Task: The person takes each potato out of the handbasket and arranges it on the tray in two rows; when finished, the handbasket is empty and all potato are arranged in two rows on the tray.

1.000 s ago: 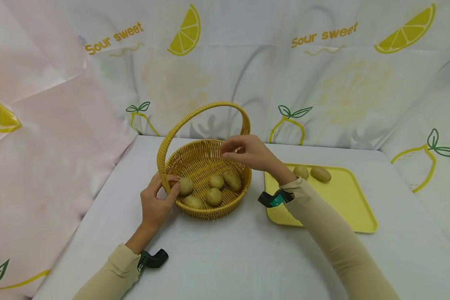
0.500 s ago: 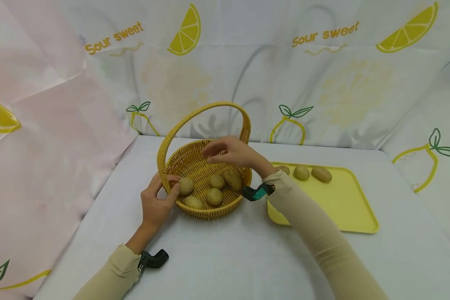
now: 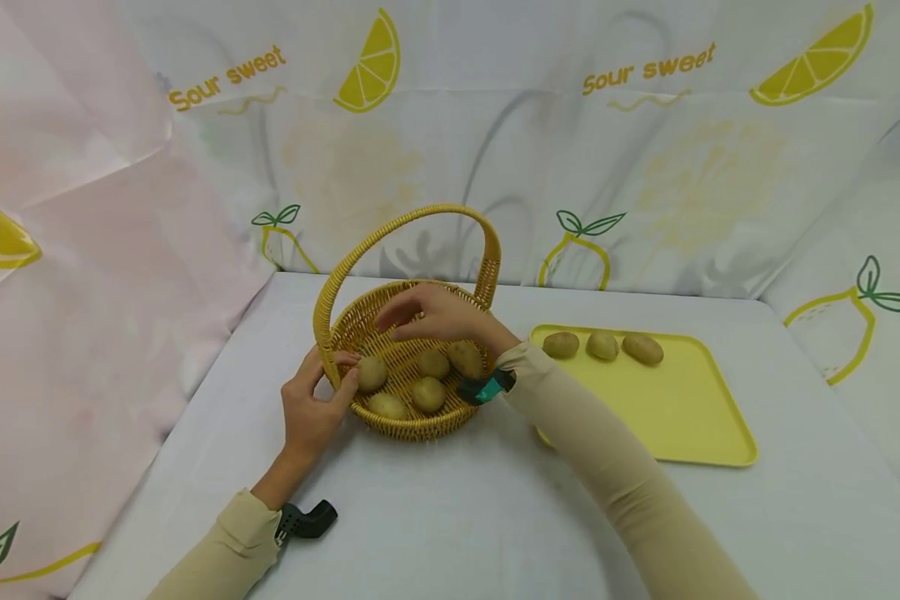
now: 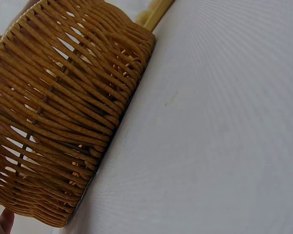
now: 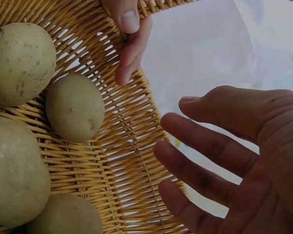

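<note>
A yellow wicker basket [image 3: 420, 428] with a tall arched handle stands on the table, holding several potatoes [image 3: 428, 393]. My left hand [image 3: 311, 410] grips its left rim beside the foot of the handle, thumb and fingers on either side of the weave. Over the basket, below the arch, hovers my right hand [image 3: 442, 317]. In the right wrist view this hand [image 5: 234, 161] has its fingers loosely bent and spread, with nothing between them. The basket's woven side [image 4: 63, 102] fills much of the left wrist view, where most of the left hand is hidden.
Right of the basket lies a yellow tray [image 3: 682, 417], with three potatoes [image 3: 602, 345] in a row along its far edge. A white cloth [image 3: 450, 525] covers the table. Lemon-printed fabric [image 3: 450, 150] hangs behind and at the sides.
My right hand has moved left and slightly lower across the basket, baring the leftmost potato on the tray. The left hand, basket and potatoes have stayed in place.
</note>
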`<state>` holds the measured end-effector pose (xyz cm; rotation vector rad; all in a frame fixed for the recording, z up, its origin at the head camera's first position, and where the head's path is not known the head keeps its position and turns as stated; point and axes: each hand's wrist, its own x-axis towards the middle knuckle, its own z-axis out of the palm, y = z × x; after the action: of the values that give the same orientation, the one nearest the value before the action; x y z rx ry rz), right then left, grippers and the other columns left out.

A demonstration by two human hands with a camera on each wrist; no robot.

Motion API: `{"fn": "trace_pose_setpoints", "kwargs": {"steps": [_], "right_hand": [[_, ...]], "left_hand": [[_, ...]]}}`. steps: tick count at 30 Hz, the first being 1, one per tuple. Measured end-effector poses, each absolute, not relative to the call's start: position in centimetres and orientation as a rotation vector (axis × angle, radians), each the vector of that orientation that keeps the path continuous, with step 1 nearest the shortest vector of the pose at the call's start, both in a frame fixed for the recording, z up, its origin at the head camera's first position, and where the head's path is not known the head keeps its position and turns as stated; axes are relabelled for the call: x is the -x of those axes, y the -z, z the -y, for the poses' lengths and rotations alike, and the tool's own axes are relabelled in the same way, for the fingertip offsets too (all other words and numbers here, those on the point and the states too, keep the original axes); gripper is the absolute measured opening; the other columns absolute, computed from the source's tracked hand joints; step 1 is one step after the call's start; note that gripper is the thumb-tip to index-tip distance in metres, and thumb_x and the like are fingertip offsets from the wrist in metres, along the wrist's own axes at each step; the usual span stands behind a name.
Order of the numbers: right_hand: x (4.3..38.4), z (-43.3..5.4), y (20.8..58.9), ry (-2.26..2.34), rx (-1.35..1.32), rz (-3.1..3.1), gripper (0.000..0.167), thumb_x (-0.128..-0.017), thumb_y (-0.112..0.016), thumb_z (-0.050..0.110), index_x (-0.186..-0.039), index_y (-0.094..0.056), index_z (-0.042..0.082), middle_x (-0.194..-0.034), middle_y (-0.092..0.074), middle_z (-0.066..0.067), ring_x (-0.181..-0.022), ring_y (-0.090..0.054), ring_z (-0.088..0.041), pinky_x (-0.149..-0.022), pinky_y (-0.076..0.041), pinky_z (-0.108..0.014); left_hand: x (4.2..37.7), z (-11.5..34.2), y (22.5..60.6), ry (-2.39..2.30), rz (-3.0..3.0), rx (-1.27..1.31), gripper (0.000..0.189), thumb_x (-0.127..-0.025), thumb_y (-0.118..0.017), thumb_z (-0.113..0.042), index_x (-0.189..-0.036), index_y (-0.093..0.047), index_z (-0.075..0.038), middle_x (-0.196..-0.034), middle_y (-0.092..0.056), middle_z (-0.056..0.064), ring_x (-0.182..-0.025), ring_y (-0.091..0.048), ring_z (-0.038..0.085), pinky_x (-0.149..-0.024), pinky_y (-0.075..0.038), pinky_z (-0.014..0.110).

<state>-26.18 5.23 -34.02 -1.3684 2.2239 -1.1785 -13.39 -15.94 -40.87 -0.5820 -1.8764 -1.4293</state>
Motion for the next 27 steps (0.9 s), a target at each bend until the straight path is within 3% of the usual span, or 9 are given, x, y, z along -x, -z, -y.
{"fn": "trace_pose_setpoints", "kwargs": {"steps": [12, 20, 27], "right_hand": [[26.4, -3.5, 34.6, 1.166, 1.334, -2.164, 0.026, -0.097, -0.071, -0.002, -0.123, -0.072, -0.006, -0.119, -0.073, -0.010, -0.110, -0.069, -0.018, -0.097, -0.051, -0.026], [26.3, -2.7, 35.8, 1.070, 1.266, -2.212, 0.029, -0.097, -0.071, -0.001, -0.126, -0.072, -0.001, -0.124, -0.072, -0.009, -0.113, -0.068, -0.018, -0.099, -0.051, -0.030], [26.3, -2.6, 36.4, 1.035, 1.303, -2.222, 0.032, -0.096, -0.070, -0.003, -0.128, -0.071, -0.002, -0.125, -0.071, -0.011, -0.114, -0.067, -0.022, -0.101, -0.051, -0.034]], "left_hand": [[13.3, 15.9, 40.8, 1.421, 1.874, 0.577, 0.012, -0.083, -0.067, 0.014, -0.095, -0.070, 0.013, -0.099, -0.069, 0.030, -0.107, -0.063, 0.017, -0.097, -0.046, 0.026], [13.4, 15.9, 41.1, 1.417, 1.876, 0.580, 0.012, -0.084, -0.068, 0.013, -0.095, -0.069, 0.013, -0.099, -0.068, 0.031, -0.104, -0.065, 0.030, -0.097, -0.046, 0.026], [13.6, 16.0, 41.2, 1.410, 1.870, 0.583, 0.011, -0.084, -0.068, 0.013, -0.095, -0.069, 0.012, -0.099, -0.069, 0.031, -0.106, -0.065, 0.024, -0.097, -0.047, 0.026]]}}
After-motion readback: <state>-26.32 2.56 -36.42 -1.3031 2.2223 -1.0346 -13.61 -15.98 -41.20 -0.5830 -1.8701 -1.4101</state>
